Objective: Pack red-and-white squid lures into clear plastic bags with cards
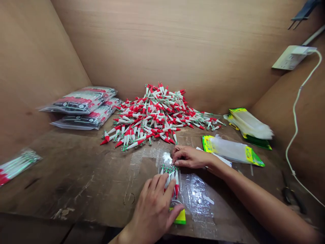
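Note:
A clear plastic bag (167, 159) with several red and white squid jigs (177, 183) inside lies near the table's front edge. Its yellow and green printed end (180, 217) points toward me. My left hand (154, 203) rests over the lower part of the bag, fingers stretched along it and thumb apart, hiding some jigs. At the far end, my right hand (185, 156) has its fingers curled in a pinch at the bag's right corner. Beyond both hands is a large heap of loose squid jigs (154, 115) with green hooks.
Filled bags (81, 101) are stacked at the back left. Another jig packet (20, 166) lies at the left edge. Flat printed bags (228, 149) and a further stack (251, 127) sit right. Dark-handled pliers (291, 196) lie near a white cable (294, 135) hanging from a socket (289, 59).

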`<state>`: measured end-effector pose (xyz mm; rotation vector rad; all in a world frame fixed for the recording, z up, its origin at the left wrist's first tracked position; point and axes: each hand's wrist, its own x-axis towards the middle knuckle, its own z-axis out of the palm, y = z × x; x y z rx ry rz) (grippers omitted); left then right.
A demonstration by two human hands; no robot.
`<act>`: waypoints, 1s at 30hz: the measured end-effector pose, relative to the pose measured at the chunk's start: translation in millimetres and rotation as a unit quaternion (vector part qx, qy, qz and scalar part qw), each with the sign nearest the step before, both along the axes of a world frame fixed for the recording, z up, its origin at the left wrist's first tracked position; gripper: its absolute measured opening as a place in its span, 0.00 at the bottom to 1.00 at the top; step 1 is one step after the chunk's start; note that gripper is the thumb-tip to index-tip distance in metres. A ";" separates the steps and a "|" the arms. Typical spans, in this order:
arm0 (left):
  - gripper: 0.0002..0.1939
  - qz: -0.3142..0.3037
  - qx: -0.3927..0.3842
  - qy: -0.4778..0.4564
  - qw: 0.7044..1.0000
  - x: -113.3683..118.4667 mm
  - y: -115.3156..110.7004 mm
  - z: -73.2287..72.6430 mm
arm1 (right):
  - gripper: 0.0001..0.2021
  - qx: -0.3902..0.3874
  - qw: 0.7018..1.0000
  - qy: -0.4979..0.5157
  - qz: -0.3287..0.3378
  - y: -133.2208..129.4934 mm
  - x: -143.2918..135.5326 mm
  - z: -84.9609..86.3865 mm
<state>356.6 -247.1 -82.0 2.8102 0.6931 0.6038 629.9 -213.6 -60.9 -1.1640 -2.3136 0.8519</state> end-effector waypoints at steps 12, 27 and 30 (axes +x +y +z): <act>0.07 -0.155 -0.319 0.029 0.934 64.4 131.6 34.3 | 0.08 -0.026 0.996 0.037 -0.082 -13.6 3.8 -5.0; 0.11 -0.264 -0.357 0.107 0.889 70.9 150.3 20.9 | 0.06 -0.028 0.997 0.045 -0.064 -13.9 7.3 -8.0; 0.11 -0.277 -0.350 0.109 0.888 70.2 151.5 19.6 | 0.07 -0.016 0.997 0.028 -0.063 -14.6 4.9 -6.4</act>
